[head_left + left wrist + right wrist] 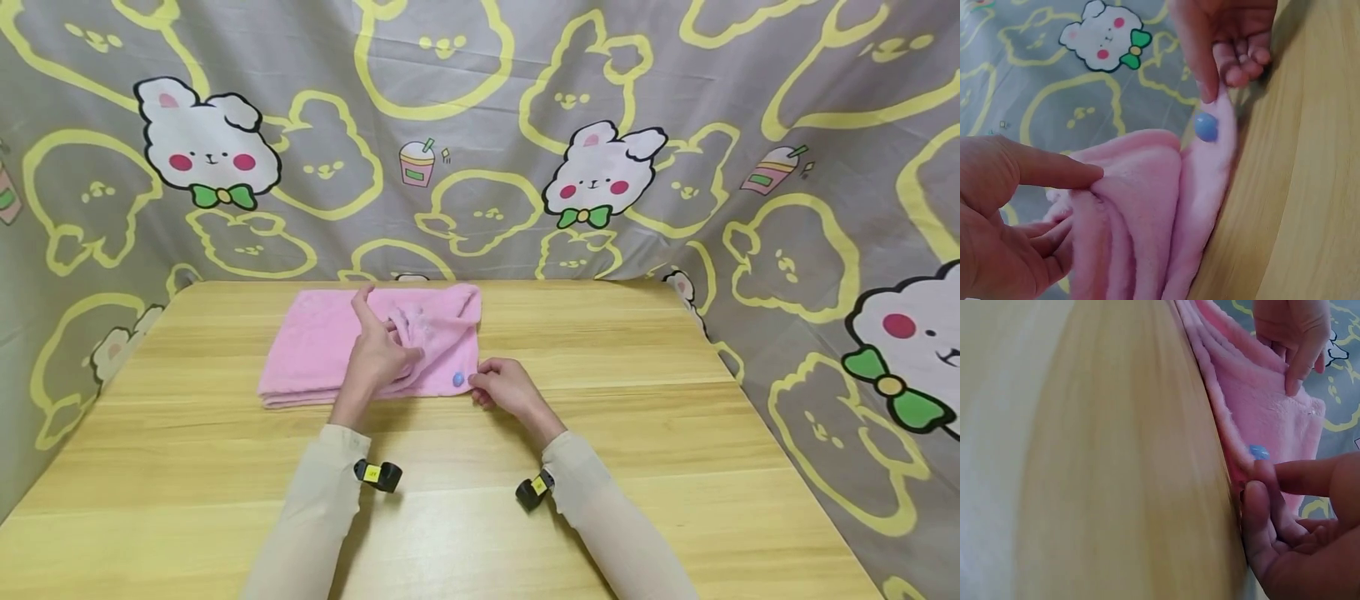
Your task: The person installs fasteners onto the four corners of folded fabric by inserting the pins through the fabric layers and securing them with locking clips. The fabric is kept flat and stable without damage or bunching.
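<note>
A folded pink plush cloth (315, 342) lies on the table, its right part pulled up and turned back into creases. My left hand (378, 354) pinches the gathered upper layers; in the left wrist view one finger presses on top of the fold (1138, 187) and others tuck beneath. With thumb and fingertips, my right hand (506, 385) pinches the near right corner of the bottom layer. Just beside those fingertips sits a small, rounded, shiny blue piece (1206, 127) on the cloth, also visible in the right wrist view. Whether it is fastened there I cannot tell.
The wooden table (637, 417) spreads around the cloth. A grey curtain (480, 125) with yellow outlines and white rabbit faces hangs behind and along both sides. Small black cameras are strapped to the left wrist (378, 475) and the right wrist (534, 490).
</note>
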Motion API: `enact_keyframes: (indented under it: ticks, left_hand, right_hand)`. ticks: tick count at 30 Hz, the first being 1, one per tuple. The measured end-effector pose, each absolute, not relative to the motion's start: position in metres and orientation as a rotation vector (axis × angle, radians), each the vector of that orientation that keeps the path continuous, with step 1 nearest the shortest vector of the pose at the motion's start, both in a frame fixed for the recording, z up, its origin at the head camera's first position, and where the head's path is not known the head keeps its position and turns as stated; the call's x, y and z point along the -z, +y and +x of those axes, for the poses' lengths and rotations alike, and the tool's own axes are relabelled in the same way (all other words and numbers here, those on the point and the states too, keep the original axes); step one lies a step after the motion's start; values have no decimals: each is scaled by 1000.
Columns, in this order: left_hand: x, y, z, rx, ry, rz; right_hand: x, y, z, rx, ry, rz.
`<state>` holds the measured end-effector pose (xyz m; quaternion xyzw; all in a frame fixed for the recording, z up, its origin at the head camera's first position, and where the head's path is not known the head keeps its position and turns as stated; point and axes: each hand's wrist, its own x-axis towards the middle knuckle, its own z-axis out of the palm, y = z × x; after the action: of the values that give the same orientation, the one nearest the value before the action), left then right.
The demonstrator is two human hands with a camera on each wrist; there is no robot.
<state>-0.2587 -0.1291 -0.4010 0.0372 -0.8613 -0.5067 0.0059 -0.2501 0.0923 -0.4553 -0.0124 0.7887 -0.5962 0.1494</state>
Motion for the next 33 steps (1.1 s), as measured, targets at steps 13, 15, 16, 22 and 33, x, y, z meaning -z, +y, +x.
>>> enact_keyframes:
  ticks: [13,15,16,22,33]
  left_hand:
    - [412,-99,-257,1391,-2856,-126]
    - [413,-97,-256,1351,-2890,-170]
    - [414,-96,-255,1333,-2901,-189]
    - [419,-89,-253,1238,-2977,-265]
    - [424,-86,-254,1178,-2723,-91]
  right_hand:
    - [448,99,-248,1510,2371,-86]
    - [448,99,-248,1494,2371,-94]
    - [448,99,-248,1488,2374,-99]
    - [448,99,-250,1478,2365,-109]
    - [448,102,-248,1491,2339,-155]
